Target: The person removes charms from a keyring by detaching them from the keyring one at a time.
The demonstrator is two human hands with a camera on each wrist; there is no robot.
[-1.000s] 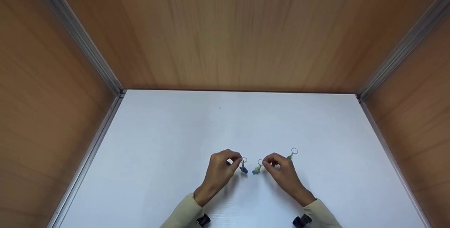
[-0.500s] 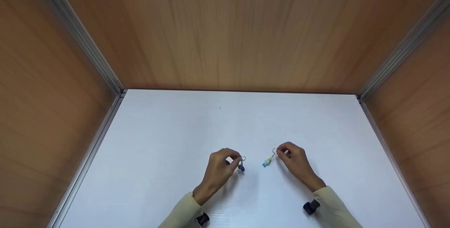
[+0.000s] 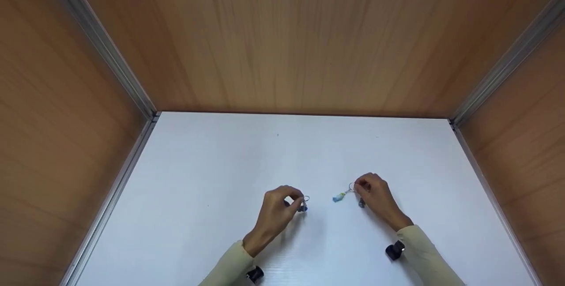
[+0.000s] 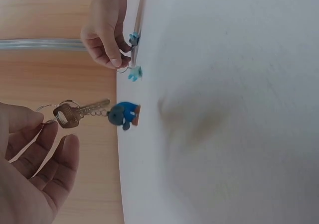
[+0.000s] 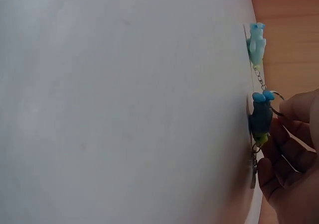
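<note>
White bench [image 3: 220, 180] below: left hand [image 3: 276, 208] pinching blue key ring [image 3: 303, 206], right hand [image 3: 375, 195] now pulled away, pinching light-blue charm ring [image 3: 340, 197].

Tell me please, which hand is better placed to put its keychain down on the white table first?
Probably the right hand: its light blue charm seems to lie on the white table already. The left hand pinches the ring with the key, and its blue charm hangs beside the table.
</note>
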